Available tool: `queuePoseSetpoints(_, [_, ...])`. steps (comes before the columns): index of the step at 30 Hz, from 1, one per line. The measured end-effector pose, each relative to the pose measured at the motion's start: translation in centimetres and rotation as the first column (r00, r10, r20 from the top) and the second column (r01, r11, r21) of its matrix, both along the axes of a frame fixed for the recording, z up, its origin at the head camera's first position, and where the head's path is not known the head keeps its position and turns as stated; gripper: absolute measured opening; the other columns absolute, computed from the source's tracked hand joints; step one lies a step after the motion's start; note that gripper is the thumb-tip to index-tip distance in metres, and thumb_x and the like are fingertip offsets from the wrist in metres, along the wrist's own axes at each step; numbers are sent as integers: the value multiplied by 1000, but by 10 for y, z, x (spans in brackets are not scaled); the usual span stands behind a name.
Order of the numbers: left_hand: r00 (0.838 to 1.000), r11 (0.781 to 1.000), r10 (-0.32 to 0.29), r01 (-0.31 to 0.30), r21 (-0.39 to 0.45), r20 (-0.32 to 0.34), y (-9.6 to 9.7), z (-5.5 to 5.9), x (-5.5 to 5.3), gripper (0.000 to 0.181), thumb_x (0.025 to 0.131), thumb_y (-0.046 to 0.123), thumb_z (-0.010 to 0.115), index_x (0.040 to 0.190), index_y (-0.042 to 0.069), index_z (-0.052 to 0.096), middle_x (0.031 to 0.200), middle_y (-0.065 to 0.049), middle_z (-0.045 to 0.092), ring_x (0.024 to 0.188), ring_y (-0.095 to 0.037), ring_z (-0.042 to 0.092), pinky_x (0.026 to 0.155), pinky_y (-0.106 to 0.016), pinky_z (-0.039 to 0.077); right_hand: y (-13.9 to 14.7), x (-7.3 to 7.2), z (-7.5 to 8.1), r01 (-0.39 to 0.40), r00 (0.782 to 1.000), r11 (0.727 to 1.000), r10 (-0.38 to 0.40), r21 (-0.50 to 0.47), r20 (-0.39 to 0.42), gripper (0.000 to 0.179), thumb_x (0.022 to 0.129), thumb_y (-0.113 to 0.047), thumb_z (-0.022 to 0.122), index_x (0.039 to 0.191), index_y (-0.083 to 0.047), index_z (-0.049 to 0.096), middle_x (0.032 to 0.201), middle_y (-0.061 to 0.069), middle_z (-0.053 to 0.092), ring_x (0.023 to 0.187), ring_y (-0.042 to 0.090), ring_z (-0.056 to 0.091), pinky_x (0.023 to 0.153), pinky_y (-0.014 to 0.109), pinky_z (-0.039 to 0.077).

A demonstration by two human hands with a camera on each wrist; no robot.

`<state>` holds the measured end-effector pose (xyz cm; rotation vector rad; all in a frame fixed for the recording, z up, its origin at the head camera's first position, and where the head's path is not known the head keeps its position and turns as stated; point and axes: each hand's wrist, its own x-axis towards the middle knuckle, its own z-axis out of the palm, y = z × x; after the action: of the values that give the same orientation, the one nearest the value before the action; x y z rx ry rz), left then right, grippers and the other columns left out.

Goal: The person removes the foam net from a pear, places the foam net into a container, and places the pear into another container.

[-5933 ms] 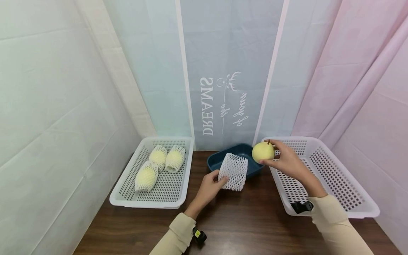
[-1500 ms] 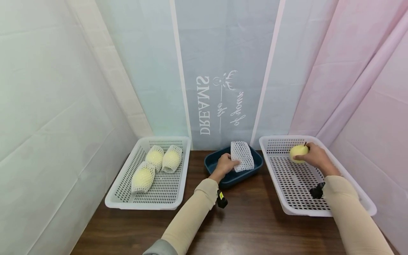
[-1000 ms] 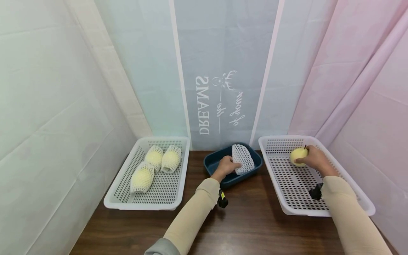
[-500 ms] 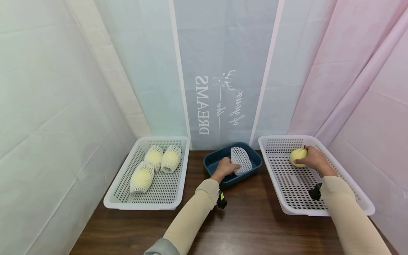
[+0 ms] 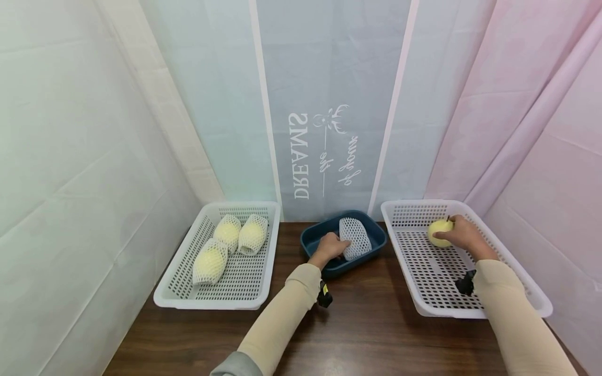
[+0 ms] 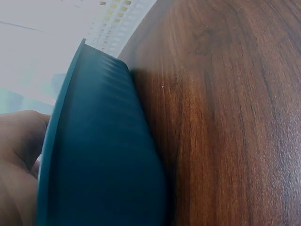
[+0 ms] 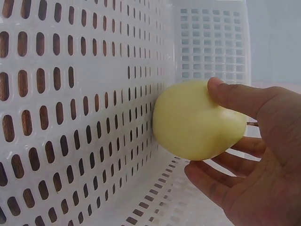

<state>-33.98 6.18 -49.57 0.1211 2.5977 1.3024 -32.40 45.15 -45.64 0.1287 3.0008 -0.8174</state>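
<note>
My left hand (image 5: 331, 246) is inside the dark blue tray (image 5: 308, 237), its thumb over the near-left edge of a white foam fruit net (image 5: 356, 237), which it pinches. In the left wrist view the tray's side wall (image 6: 103, 141) hides most of that hand and the net. My right hand (image 5: 465, 235) holds a bare yellow pear (image 5: 439, 233) low in the right white basket (image 5: 470, 317). The right wrist view shows the thumb on one side of the pear (image 7: 193, 120) and fingers on the other, its stem toward the palm, its far end against the basket floor.
A left white basket (image 5: 211, 303) holds 3 pears in foam nets, one being the front netted pear (image 5: 210, 262). The brown wooden table (image 5: 367, 334) bears both baskets and the tray. A printed curtain (image 5: 338, 62) hangs behind.
My left hand has lowered the foam net into the blue tray and shifted it slightly left. Over several seconds my right hand has carried the pear from beside the tray into the right basket.
</note>
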Motion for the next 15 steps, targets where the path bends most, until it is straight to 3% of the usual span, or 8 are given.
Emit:
queuePoseSetpoints(10, [1000, 1000, 11, -11, -15, -22, -6, 5, 3, 53, 104, 22, 67, 54, 14, 51, 73, -15, 76, 71, -25, 74, 67, -32, 58, -3, 4, 12, 5, 1000, 1000, -4, 18, -9, 91, 101, -34, 68, 148, 30, 25, 145, 55, 33, 129, 68, 42, 101, 72, 45])
queuePoseSetpoints(15, [999, 999, -10, 9, -42, -38, -10, 9, 3, 55, 105, 25, 67, 54, 15, 52, 70, -11, 75, 73, -22, 75, 65, -26, 54, -7, 9, 20, 1, 999, 1000, 0, 27, -37, 87, 103, -33, 66, 148, 29, 26, 146, 54, 32, 130, 68, 41, 102, 74, 43])
